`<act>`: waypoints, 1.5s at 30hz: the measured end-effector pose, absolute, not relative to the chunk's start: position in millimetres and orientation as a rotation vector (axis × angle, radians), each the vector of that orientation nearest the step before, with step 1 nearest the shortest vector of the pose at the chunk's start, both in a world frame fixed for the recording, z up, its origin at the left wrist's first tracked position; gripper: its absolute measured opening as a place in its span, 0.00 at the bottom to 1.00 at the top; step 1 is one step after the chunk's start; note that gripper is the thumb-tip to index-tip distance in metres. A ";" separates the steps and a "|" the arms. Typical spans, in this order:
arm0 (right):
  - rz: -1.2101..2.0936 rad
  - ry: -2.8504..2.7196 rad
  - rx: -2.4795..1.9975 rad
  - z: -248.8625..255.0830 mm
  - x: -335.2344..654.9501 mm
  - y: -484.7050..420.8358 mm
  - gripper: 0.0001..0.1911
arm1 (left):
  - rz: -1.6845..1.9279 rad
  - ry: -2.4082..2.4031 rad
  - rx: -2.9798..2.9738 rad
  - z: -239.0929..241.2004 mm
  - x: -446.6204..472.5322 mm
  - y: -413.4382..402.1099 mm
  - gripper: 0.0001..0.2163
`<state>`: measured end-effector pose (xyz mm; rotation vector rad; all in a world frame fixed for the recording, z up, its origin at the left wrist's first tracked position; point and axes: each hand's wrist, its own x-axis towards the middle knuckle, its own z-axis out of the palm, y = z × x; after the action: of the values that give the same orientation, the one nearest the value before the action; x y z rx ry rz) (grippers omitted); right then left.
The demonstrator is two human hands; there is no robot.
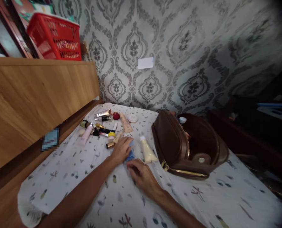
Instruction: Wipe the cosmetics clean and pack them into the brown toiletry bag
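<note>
A small crumpled blue cloth [130, 155] lies on the bedsheet, partly covered by my fingers. My left hand [121, 149] is closed over its upper part from the left. From below, my right hand [142, 175] meets its lower edge with curled fingers; the fingertips are partly hidden. Just right of the cloth is a cream tube [147, 150] with a white cap. Beyond my left hand are a gold-capped bottle [110, 145], a yellow-lidded jar [111, 136] and a peach tube [126, 123].
An open brown cosmetic bag [171, 142] stands at the right. Several cosmetics, including a pink tube [87, 134] and a red jar [116, 116], lie at the back left. A wooden cabinet [41, 91] bearing a red basket [67, 38] borders the left side; a patterned wall [150, 85] rises behind.
</note>
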<state>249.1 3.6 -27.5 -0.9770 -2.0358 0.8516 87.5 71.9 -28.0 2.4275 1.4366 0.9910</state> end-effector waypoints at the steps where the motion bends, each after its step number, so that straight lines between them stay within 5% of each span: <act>1: 0.878 -2.015 -0.985 -30.1 249.8 3.4 0.10 | 0.979 1.431 2.441 -27.8 87.9 71.2 0.19; 28: 0.900 -2.044 -0.962 -30.0 256.3 4.1 0.11 | 0.922 1.589 2.495 -5.4 94.6 72.3 0.16; 36: 0.897 -2.043 -1.001 -29.9 255.5 3.8 0.11 | 0.681 2.169 2.336 56.4 57.4 151.1 0.14; 45: 0.881 -2.055 -1.051 -32.0 257.6 5.1 0.12 | 0.284 2.306 2.196 58.1 6.2 243.6 0.25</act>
<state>257.6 5.1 -32.0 -1.0510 -2.0552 0.8810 6.2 243.6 58.1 2.1960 2.3065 0.2841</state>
